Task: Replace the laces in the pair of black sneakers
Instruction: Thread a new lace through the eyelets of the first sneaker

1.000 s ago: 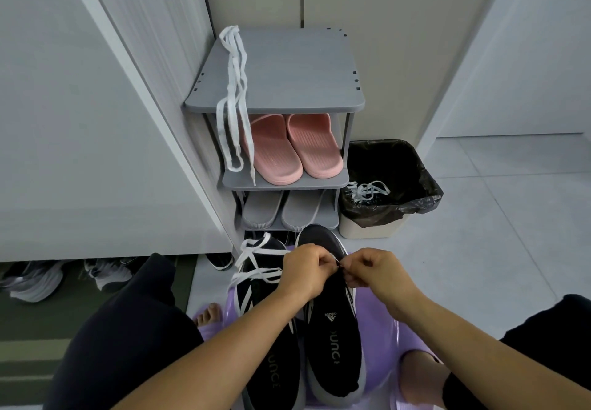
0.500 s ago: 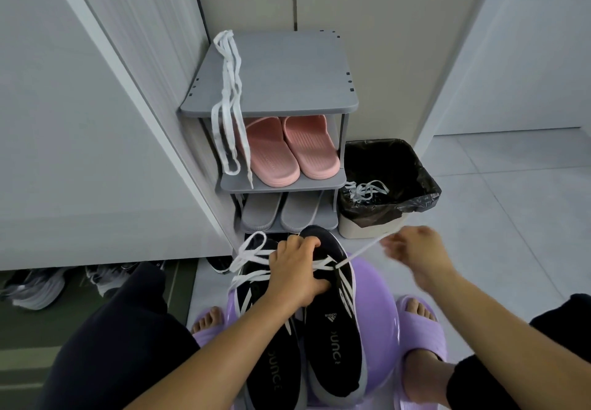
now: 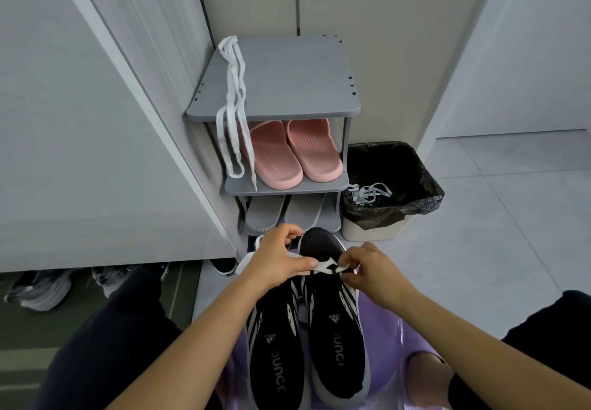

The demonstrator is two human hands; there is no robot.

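Observation:
Two black sneakers stand side by side on a purple stool (image 3: 393, 342) between my knees. On the right sneaker (image 3: 334, 329) a white lace (image 3: 326, 267) crosses near the toe. My left hand (image 3: 276, 261) pinches that lace at its left end, over the left sneaker (image 3: 275, 355), whose toe it hides. My right hand (image 3: 372, 270) pinches the lace at the right edge of the right sneaker. A second white lace (image 3: 235, 105) hangs over the left side of the grey shoe rack (image 3: 287, 83).
The rack holds pink slippers (image 3: 294, 150) and grey slippers (image 3: 281, 211) below. A bin with a black bag (image 3: 390, 185) to its right contains loose white laces (image 3: 371, 193). A white cabinet stands on the left, with shoes under it. Tiled floor lies to the right.
My right hand, which had pulled the lace out to the right, has come back to the right sneaker. My left hand shifted slightly, still at the lace near the toe.

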